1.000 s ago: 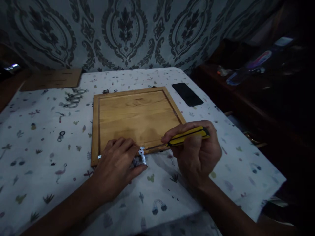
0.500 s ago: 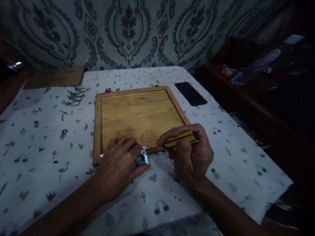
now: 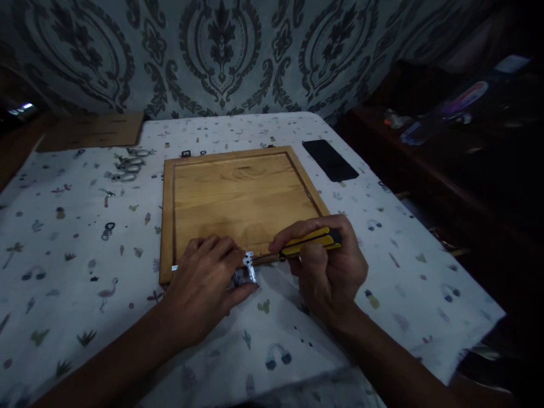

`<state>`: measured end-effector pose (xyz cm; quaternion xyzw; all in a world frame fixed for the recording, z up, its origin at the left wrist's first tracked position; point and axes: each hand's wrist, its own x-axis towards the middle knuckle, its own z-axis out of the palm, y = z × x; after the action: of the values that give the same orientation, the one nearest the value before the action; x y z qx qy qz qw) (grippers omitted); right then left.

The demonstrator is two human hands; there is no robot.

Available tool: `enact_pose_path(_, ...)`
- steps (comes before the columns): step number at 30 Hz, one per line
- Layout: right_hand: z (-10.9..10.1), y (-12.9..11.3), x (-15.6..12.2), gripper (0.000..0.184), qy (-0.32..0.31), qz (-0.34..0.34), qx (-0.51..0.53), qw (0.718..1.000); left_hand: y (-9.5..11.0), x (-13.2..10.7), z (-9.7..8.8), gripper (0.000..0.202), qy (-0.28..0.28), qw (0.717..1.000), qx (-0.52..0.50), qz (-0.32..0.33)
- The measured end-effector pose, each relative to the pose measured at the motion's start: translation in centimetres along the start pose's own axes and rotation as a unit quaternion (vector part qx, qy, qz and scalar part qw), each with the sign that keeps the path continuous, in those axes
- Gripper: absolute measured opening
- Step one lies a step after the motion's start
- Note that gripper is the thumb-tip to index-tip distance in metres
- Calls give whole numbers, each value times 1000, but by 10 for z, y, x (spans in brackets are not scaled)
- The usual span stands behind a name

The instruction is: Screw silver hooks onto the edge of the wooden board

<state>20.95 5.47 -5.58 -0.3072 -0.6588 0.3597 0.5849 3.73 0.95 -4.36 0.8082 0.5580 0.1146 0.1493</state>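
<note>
A framed wooden panel (image 3: 233, 192) lies flat on the patterned tablecloth. My left hand (image 3: 204, 286) rests over its near edge, thumb and fingers closed around a small shiny metal fitting (image 3: 247, 260) with a rounded end. Part of that fitting is hidden under the fingers. In my right hand (image 3: 331, 272) is a yellow and black screwdriver (image 3: 312, 242), gripped by the handle with the index finger along it. Its thin shaft points left, and the tip reaches the metal fitting; whether it sits in a screw I cannot tell.
A black phone (image 3: 330, 160) lies right of the panel. Several metal clasps (image 3: 128, 169) are grouped on the left, near a brown cardboard piece (image 3: 91, 131). Small dark bits (image 3: 302, 340) lie near the front. A plastic bottle (image 3: 450, 105) is off the table's right side.
Both hands keep their grip on the fitting and the screwdriver. My right hand has shifted very slightly left; the view has tilted a little.
</note>
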Motion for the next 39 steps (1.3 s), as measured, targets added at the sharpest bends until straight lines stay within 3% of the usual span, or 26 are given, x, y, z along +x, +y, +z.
enact_pose_path(9,-4,1,-4,9,-43,0,-46,998,0,1,1,31,-7,1000,13,-2)
enact_pose_path(20,-5,3,-8,8,-40,-21,-34,998,-1,2,-11,31,-32,998,-39,-22)
enact_pose_path(25,-4,3,-8,7,-31,-31,-45,998,-10,-2,-31,25,1,999,-37,-15)
enact_pose_path(31,-3,6,-5,5,-39,-32,-39,998,-26,-15,-51,28,67,995,-47,-59)
enact_pose_path(39,-2,4,-4,7,-24,-31,-33,999,3,-9,-18,41,5,1000,-10,-21)
